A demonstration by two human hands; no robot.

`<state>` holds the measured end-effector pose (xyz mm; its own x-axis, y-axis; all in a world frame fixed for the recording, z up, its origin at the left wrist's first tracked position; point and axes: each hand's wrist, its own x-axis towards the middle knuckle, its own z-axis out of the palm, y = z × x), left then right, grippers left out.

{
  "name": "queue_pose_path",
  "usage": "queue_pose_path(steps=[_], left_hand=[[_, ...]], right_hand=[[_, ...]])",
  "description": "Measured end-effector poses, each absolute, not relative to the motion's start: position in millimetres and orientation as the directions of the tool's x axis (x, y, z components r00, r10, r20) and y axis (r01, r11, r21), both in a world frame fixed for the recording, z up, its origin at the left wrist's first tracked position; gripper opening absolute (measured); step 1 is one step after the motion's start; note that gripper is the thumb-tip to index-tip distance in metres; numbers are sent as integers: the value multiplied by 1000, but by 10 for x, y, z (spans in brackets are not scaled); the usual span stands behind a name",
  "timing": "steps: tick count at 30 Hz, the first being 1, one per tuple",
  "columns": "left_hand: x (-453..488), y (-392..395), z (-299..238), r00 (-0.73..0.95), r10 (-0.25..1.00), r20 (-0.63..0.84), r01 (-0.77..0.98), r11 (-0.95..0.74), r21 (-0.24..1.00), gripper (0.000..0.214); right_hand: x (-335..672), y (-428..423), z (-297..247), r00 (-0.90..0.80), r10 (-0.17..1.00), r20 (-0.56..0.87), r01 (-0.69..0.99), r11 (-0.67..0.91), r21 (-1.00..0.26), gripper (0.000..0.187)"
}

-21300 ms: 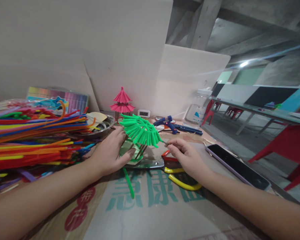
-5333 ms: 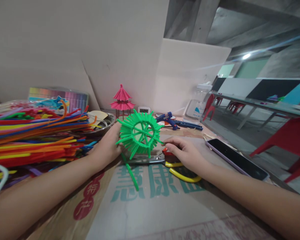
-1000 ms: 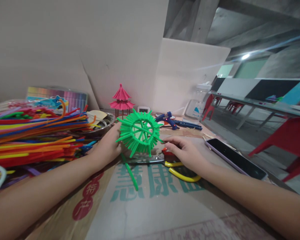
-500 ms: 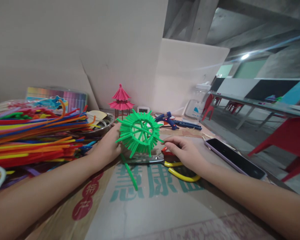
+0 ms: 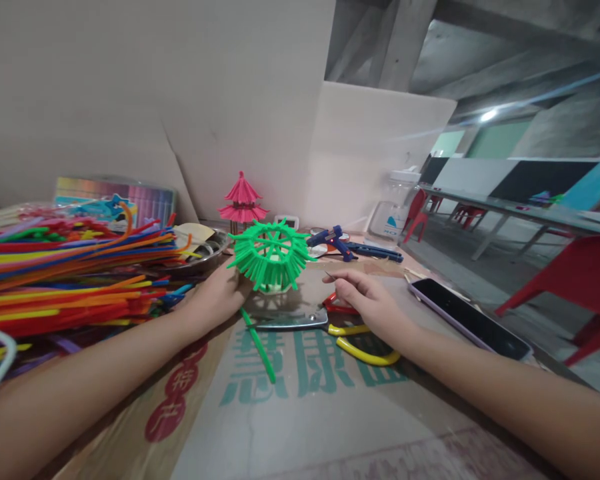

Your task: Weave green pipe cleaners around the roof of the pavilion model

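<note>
A green pipe-cleaner roof (image 5: 275,267), fringed all round with a spoked ring on top, is held up by my left hand (image 5: 220,293), whose fingertips are hidden behind and under it. My right hand (image 5: 367,300) is to the right, apart from the roof, with fingers curled and thumb close to them. A thin dark sliver shows at its fingertips, too small to name. Just below that hand lie scissors (image 5: 293,323) with yellow handles and a red-handled tool (image 5: 336,305), partly covered. A loose green pipe cleaner (image 5: 261,353) crosses the scissor blades' left end.
Bundles of coloured pipe cleaners (image 5: 70,253) fill the left side, before a marker set (image 5: 145,197). Behind stand a pink pagoda (image 5: 241,197) and a metal bowl (image 5: 207,257). A blue glue gun (image 5: 333,240), a clear jug (image 5: 387,213) and a phone (image 5: 470,317) are rightward.
The green roof has tipped from facing me to nearly upright, its fringe now hanging downward. My right fingers have come away from its right edge.
</note>
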<state>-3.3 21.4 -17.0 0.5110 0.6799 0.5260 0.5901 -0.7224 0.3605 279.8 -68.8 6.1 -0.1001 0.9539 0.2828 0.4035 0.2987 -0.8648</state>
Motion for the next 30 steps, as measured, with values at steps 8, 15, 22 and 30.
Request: queue_pose_path(steps=[8, 15, 22, 30], left_hand=[[-58, 218, -197, 377, 811, 447, 628, -579, 520, 49], [6, 172, -170, 348, 830, 436, 665, -546, 510, 48], [20, 203, -124, 418, 745, 521, 565, -662, 493, 34], [17, 172, -74, 425, 760, 491, 498, -650, 575, 40]], right_hand=[[2776, -708, 65, -98, 962, 253, 440, 270, -856, 34], [2781, -700, 61, -96, 961, 258, 465, 272, -842, 33], [2783, -704, 41, -108, 962, 250, 457, 271, -847, 35], [2786, -691, 22, -146, 950, 278, 454, 313, -834, 33]])
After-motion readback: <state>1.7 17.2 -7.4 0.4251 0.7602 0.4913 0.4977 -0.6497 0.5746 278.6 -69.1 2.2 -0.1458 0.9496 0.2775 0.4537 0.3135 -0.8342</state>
